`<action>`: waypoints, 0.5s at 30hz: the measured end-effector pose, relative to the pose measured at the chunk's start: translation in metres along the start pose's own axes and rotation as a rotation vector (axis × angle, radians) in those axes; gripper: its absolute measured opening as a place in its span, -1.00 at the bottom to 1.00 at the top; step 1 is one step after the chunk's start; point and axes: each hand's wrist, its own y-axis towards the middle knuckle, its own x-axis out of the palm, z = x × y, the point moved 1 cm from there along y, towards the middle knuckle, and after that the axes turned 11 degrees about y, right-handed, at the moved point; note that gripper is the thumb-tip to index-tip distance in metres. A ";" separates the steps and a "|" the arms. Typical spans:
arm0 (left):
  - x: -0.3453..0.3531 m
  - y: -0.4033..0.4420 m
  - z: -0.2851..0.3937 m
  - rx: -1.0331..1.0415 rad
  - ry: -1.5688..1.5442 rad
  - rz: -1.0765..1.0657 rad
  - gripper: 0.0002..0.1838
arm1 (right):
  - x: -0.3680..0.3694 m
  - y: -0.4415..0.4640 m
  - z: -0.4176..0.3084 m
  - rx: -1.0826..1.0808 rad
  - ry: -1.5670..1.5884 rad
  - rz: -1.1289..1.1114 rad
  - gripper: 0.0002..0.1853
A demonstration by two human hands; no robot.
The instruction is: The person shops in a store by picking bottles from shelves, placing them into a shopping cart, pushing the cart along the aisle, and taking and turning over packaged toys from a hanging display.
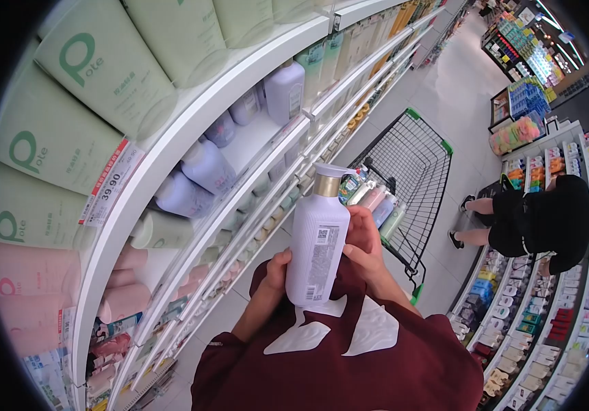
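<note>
A lavender pump bottle (301, 267) with a gold collar and a pale pump head stands upright before my chest, its back label with a QR code and barcode facing me. My left hand (278, 271) grips its left side low down, thumb against the ribbed wall. On the other side my right hand (366, 246) holds it, thumb at the edge and fingers partly behind. Similar lavender bottles (207, 164) sit on the shelf to the left, some leaning or lying.
A black wire shopping cart (414, 157) with green corners stands just beyond, several bottles (376, 205) in it. Tall shelving (239, 61) runs along my left with green tubes (103, 68) and a price tag (111, 185). A person in black (541, 216) is by the right shelves.
</note>
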 end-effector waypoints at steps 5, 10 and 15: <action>0.039 0.005 0.029 -0.065 0.093 -0.025 0.02 | 0.007 0.002 -0.002 -0.020 -0.052 -0.016 -0.14; 0.030 0.011 0.026 -0.015 -0.062 -0.123 -0.10 | 0.004 0.000 0.001 -0.023 -0.098 -0.063 -0.05; 0.027 0.013 0.024 -0.019 -0.066 -0.117 -0.10 | 0.005 -0.001 0.001 0.012 -0.084 -0.080 0.02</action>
